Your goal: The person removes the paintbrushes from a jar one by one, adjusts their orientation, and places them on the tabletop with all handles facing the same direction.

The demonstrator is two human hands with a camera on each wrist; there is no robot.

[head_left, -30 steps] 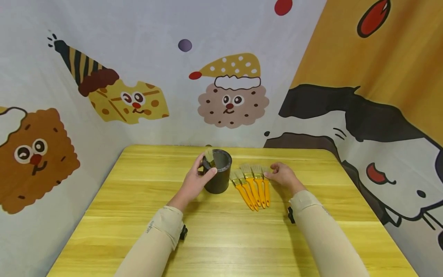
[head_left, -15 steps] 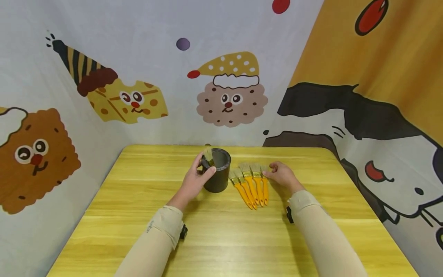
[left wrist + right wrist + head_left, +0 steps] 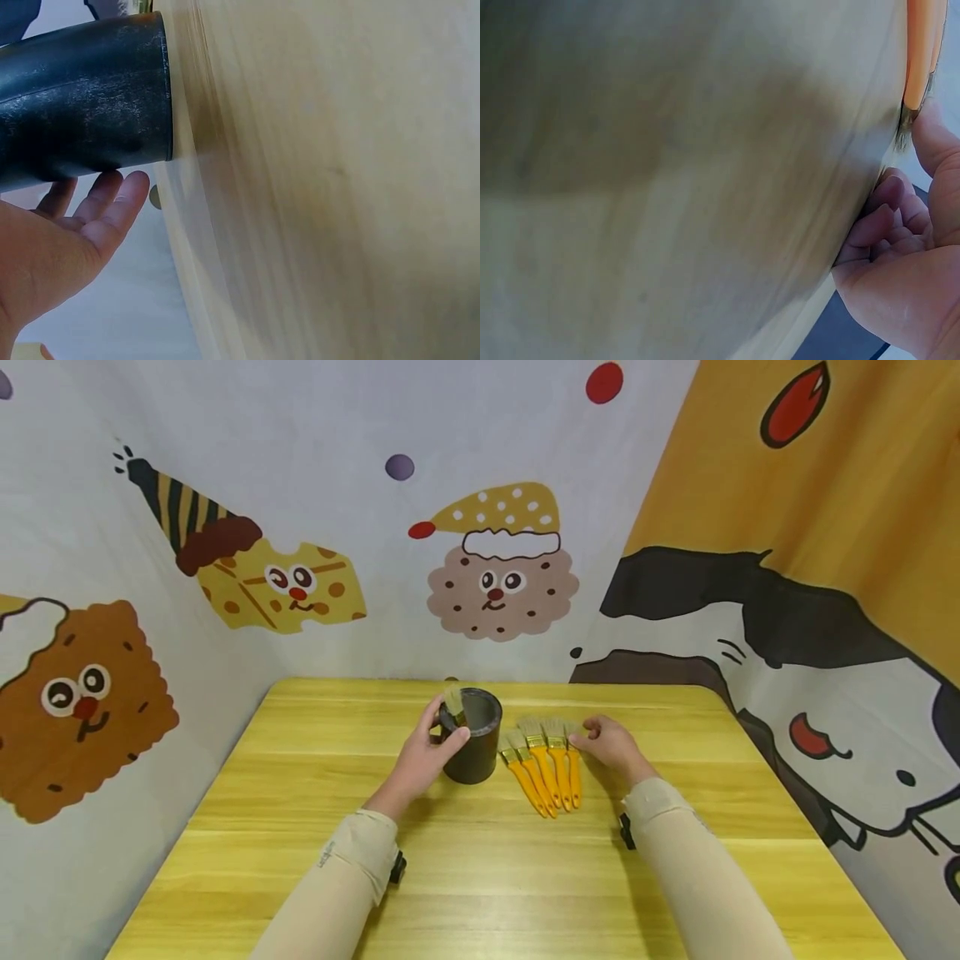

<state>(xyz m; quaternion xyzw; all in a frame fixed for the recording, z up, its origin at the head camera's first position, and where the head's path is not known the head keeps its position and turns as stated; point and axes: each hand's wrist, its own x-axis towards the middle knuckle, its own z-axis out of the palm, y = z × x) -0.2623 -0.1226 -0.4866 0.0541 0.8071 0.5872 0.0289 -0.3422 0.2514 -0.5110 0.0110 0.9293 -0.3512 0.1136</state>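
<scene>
A black cylindrical cup (image 3: 474,756) stands upright on the table, beside my left hand (image 3: 423,756). That hand holds the cup at its left side, thumb over the near rim and fingers behind. One paintbrush (image 3: 454,702) leans inside the cup, bristles up; its handle is hidden. Several yellow-handled paintbrushes (image 3: 537,768) lie fanned to the right of the cup, bristles away from me. My right hand (image 3: 611,743) pinches the rightmost paintbrush (image 3: 575,768) near its metal band. In the right wrist view the thumb (image 3: 935,139) meets this brush and the other fingers are curled.
The yellow wood-grain table (image 3: 480,885) has its far edge just beyond the cup. Behind it hangs a cloth (image 3: 337,410) printed with cartoon figures. Both forearms wear beige sleeves (image 3: 330,877), with a small dark device at each wrist.
</scene>
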